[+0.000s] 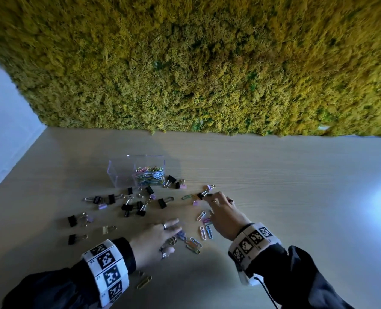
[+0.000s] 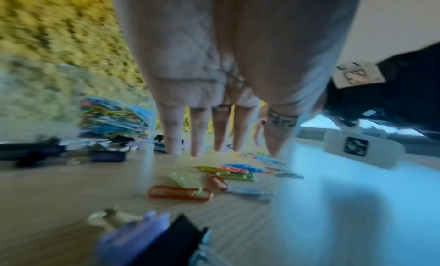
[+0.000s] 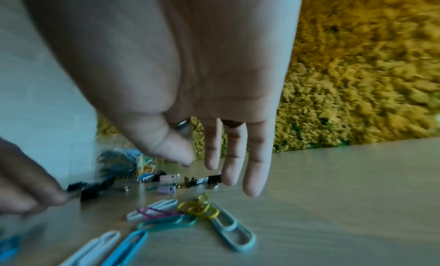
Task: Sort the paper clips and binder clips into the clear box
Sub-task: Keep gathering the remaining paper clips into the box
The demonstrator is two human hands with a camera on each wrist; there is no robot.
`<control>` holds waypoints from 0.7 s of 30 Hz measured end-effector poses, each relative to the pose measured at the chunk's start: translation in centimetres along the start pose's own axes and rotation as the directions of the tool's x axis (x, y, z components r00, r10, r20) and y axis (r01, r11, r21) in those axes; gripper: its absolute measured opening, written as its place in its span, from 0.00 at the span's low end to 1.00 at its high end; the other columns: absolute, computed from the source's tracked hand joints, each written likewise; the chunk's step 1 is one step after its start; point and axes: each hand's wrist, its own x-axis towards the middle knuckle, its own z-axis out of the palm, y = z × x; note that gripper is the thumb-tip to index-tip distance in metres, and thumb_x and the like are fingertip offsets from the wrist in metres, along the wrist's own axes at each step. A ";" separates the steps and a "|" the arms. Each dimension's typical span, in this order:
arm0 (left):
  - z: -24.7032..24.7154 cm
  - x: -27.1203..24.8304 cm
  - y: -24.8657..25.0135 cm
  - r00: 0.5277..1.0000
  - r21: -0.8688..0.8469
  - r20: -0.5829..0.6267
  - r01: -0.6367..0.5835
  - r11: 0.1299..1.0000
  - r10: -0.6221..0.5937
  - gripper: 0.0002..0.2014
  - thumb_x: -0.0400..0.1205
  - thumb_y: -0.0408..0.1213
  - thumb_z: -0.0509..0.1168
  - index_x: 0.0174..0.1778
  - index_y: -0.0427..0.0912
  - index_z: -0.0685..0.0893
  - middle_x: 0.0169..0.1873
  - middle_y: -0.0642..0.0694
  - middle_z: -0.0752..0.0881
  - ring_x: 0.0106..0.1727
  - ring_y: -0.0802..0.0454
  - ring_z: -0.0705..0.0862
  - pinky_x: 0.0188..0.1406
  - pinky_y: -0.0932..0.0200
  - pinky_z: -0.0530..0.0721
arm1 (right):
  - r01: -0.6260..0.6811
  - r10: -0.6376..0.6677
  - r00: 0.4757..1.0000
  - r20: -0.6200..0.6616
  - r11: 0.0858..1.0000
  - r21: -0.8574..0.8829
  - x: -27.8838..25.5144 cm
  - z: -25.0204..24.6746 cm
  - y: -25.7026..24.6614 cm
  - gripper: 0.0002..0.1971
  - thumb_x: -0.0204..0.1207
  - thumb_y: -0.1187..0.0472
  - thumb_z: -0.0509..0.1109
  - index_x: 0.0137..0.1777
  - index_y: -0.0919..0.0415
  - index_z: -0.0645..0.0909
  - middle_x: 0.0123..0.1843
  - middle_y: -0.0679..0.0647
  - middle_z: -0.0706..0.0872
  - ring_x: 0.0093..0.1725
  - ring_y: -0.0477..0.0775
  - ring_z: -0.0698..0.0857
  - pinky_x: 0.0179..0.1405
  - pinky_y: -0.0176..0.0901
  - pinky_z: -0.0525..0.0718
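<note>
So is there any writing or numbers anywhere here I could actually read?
No words can be read.
Left wristband: black-and-white square code patterns; tiny characters beside them, too small to read.
Right wristband: the same kind of patterns, no legible text.
Clear box, clips, table: no lettering visible.

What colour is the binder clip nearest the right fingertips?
Black, with silver handles: binder clip, clearest in the head view.
</note>
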 end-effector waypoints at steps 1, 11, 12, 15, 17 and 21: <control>-0.1 -0.3 -0.2 0.998 -0.075 -0.050 0.032 0.997 -0.036 0.27 0.83 0.39 0.58 0.78 0.49 0.58 0.80 0.54 0.53 0.77 0.55 0.64 0.74 0.64 0.60 | -0.028 0.028 1.000 0.002 0.999 0.032 -0.1 0.1 0.4 0.23 0.79 0.61 0.55 0.75 0.57 0.63 0.71 0.58 0.68 0.69 0.64 0.70 0.68 0.52 0.72; -0.5 -1.2 -1.5 0.981 -0.100 -0.161 0.096 0.990 -0.112 0.22 0.81 0.39 0.62 0.72 0.47 0.71 0.70 0.52 0.71 0.68 0.55 0.72 0.59 0.70 0.66 | 0.073 -0.065 0.997 -0.037 0.955 0.287 -2.9 2.1 -2.0 0.26 0.74 0.44 0.57 0.66 0.59 0.76 0.68 0.56 0.74 0.68 0.56 0.74 0.72 0.44 0.69; -0.4 -1.6 -1.7 0.979 -0.103 -0.155 0.121 0.987 -0.136 0.26 0.79 0.42 0.65 0.74 0.49 0.68 0.71 0.53 0.68 0.68 0.54 0.72 0.59 0.67 0.68 | 0.055 -0.056 0.998 -0.004 0.964 0.259 -3.0 2.0 -2.0 0.29 0.72 0.40 0.64 0.69 0.56 0.72 0.69 0.55 0.71 0.69 0.56 0.73 0.72 0.43 0.69; -0.6 -2.4 -2.1 0.989 -0.065 0.009 0.151 0.986 -0.151 0.44 0.69 0.49 0.74 0.78 0.52 0.57 0.74 0.52 0.58 0.68 0.53 0.70 0.51 0.63 0.73 | 0.009 -0.032 0.994 0.104 0.978 0.211 -3.2 2.4 -2.3 0.46 0.54 0.26 0.65 0.69 0.55 0.71 0.69 0.53 0.65 0.68 0.57 0.68 0.71 0.46 0.67; -0.9 -2.3 -2.1 0.986 -0.054 0.105 0.133 0.990 -0.127 0.50 0.65 0.47 0.77 0.78 0.52 0.53 0.73 0.50 0.54 0.67 0.51 0.69 0.50 0.62 0.74 | 0.015 -0.036 0.992 0.121 0.985 0.171 -3.2 3.2 -3.3 0.43 0.56 0.34 0.74 0.69 0.57 0.72 0.69 0.53 0.63 0.68 0.58 0.65 0.72 0.50 0.68; -1.1 -1.5 -1.9 0.990 -0.078 0.099 0.110 0.991 -0.102 0.49 0.66 0.41 0.77 0.78 0.51 0.55 0.74 0.50 0.57 0.71 0.50 0.65 0.61 0.58 0.71 | 0.056 -0.079 0.989 0.126 0.983 0.173 -2.3 4.3 -4.9 0.42 0.57 0.41 0.78 0.69 0.60 0.72 0.67 0.56 0.64 0.67 0.59 0.67 0.71 0.53 0.72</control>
